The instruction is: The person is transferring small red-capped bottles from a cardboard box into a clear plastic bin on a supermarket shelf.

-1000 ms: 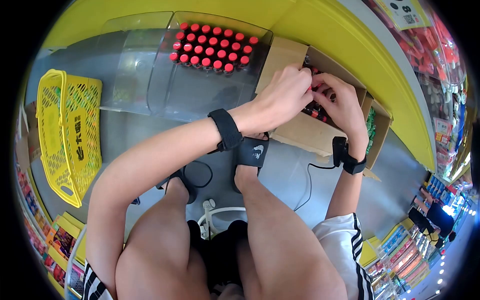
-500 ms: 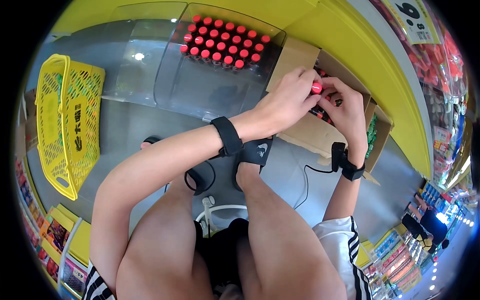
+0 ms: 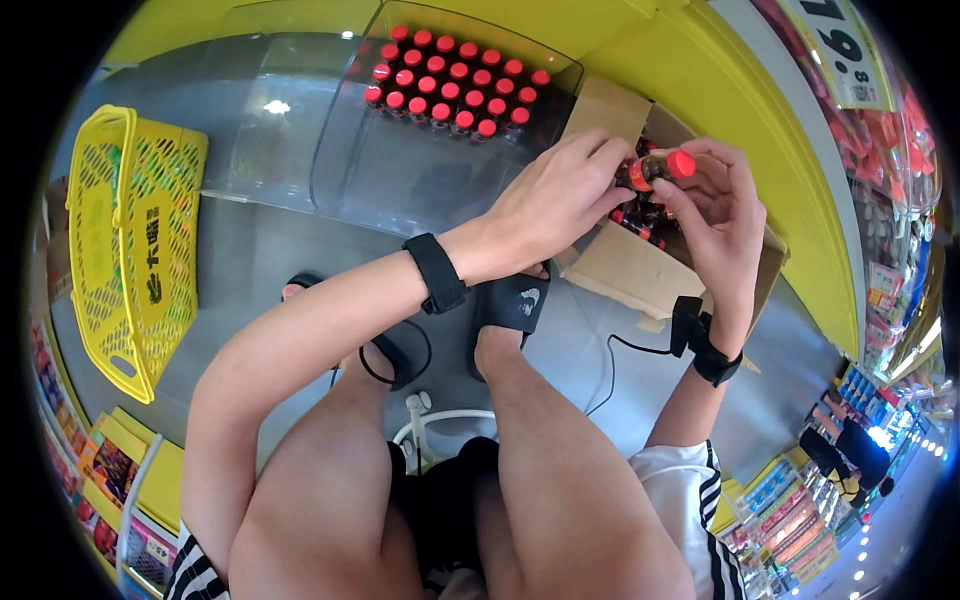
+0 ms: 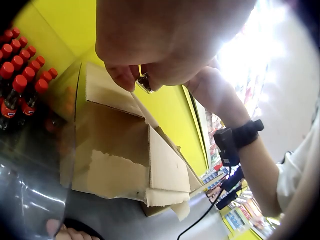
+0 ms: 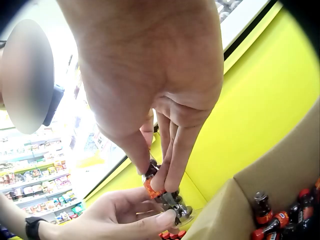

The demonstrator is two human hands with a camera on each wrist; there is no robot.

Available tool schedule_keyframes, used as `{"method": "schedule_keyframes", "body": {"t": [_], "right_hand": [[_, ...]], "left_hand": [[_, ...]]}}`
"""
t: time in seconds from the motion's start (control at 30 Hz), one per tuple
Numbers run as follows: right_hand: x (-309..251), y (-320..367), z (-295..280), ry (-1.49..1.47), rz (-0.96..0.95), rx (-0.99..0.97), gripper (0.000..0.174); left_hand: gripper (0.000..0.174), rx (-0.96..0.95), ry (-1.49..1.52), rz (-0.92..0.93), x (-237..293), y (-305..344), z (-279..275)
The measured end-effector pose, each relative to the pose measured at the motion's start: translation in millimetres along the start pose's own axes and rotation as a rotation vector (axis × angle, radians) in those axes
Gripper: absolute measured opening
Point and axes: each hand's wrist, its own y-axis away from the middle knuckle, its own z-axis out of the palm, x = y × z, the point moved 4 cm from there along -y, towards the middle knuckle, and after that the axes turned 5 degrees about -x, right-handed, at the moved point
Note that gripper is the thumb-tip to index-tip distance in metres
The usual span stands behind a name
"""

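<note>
A small red-capped bottle [image 3: 650, 171] with dark contents is held tilted above the cardboard box [image 3: 640, 275], its cap toward the right. My left hand [image 3: 560, 195] pinches it at the base end. On the cap end, the thumb and fingers of my right hand [image 3: 727, 215] grip it around the label, as the right wrist view shows. Beneath both hands, more small bottles [image 5: 280, 220] lie loose inside the box. Left of the box, rows of upright red-capped bottles [image 3: 450, 90] stand in a clear plastic bin [image 3: 420, 180].
A yellow basket [image 3: 155, 250] stands on the floor at the left. Shelves of packets [image 3: 885, 270] line the right side, beyond a yellow ledge [image 3: 790, 190]. Another person [image 3: 850, 440] is farther off at right. A black cable [image 3: 612, 375] hangs from my right wrist.
Both hands have come up with the bottle from low over the box. It now leans with its cap to the right, and my right hand has shifted right, its fingers more spread.
</note>
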Motion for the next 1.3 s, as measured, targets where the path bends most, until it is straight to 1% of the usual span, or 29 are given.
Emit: {"method": "schedule_keyframes", "body": {"t": [0.1, 0.17, 0.2, 0.33, 0.4, 0.47, 0.53, 0.57, 0.63, 0.67, 0.73, 0.77, 0.83, 0.97, 1.03, 1.17, 1.23, 1.27, 1.3], "right_hand": [[-10.0, -6.1, 10.7, 0.03, 0.029, 0.004, 0.034], [-26.3, -10.9, 21.3, 0.312, -0.087, 0.015, 0.029], [-35.8, -15.2, 27.2, 0.36, -0.149, 0.01, 0.024], [-46.1, -27.3, 46.6, 0.458, -0.166, -0.058, 0.023], [-46.7, -35.6, 60.0, 0.48, -0.129, -0.136, 0.021], [-41.5, -44.2, 73.4, 0.498, -0.125, -0.167, 0.02], [-33.9, -50.9, 86.6, 0.53, -0.118, -0.214, 0.018], [-31.2, -53.2, 91.2, 0.529, -0.119, -0.22, 0.018], [-22.1, -56.5, 102.1, 0.563, -0.04, -0.305, 0.017], [-18.7, -56.9, 106.5, 0.562, -0.041, -0.309, 0.017], [-11.1, -57.3, 116.1, 0.721, -0.031, -0.335, 0.016], [-9.8, -58.1, 119.6, 0.72, -0.033, -0.339, 0.016], [-10.1, -58.1, 126.8, 0.825, -0.119, -0.329, 0.015], [4.0, -61.3, 136.3, 0.859, -0.116, -0.312, 0.015], [13.6, -62.6, 139.3, 0.837, -0.135, -0.278, 0.014], [32.6, -63.2, 145.3, 0.858, -0.117, -0.225, 0.013], [34.7, -62.9, 149.0, 0.897, -0.168, -0.195, 0.013], [35.8, -63.2, 149.8, 0.897, -0.167, -0.195, 0.013], [35.0, -63.6, 151.8, 0.941, -0.155, -0.218, 0.019]], "left_hand": [[0.034, 0.033, -0.033, 0.036, -7.1, 2.0, -8.9], [0.034, 0.055, -0.057, 0.052, -13.7, 8.2, -15.6], [0.034, 0.055, -0.079, 0.048, -17.4, 10.7, -19.2], [0.033, 0.077, -0.112, 0.0, -30.1, 29.2, -29.0], [0.033, 0.095, -0.107, -0.02, -37.3, 37.8, -32.2], [0.033, 0.114, -0.104, -0.042, -46.8, 45.6, -35.1], [0.032, 0.091, -0.07, -0.159, -59.2, 53.0, -38.5], [0.032, 0.094, -0.07, -0.164, -63.4, 56.6, -41.0], [0.032, 0.073, -0.06, -0.238, -74.7, 62.2, -45.4], [0.032, 0.076, -0.06, -0.242, -78.5, 63.6, -47.1], [0.032, 0.005, -0.063, -0.32, -91.7, 66.1, -45.2], [0.032, 0.007, -0.063, -0.324, -96.2, 66.6, -44.3], [0.035, -0.002, -0.055, -0.335, -110.1, 70.5, -35.8], [0.041, 0.014, -0.042, -0.374, -125.2, 70.8, -24.0], [0.046, -0.059, 0.033, -0.493, -130.3, 71.2, -19.2], [0.05, -0.082, 0.051, -0.549, -140.3, 72.9, -5.8], [0.055, -0.146, 0.046, -0.59, -142.6, 74.2, -1.2], [0.055, -0.147, 0.046, -0.589, -143.8, 74.0, -1.0], [0.059, -0.17, 0.06, -0.614, -147.4, 74.7, 1.2]]}}
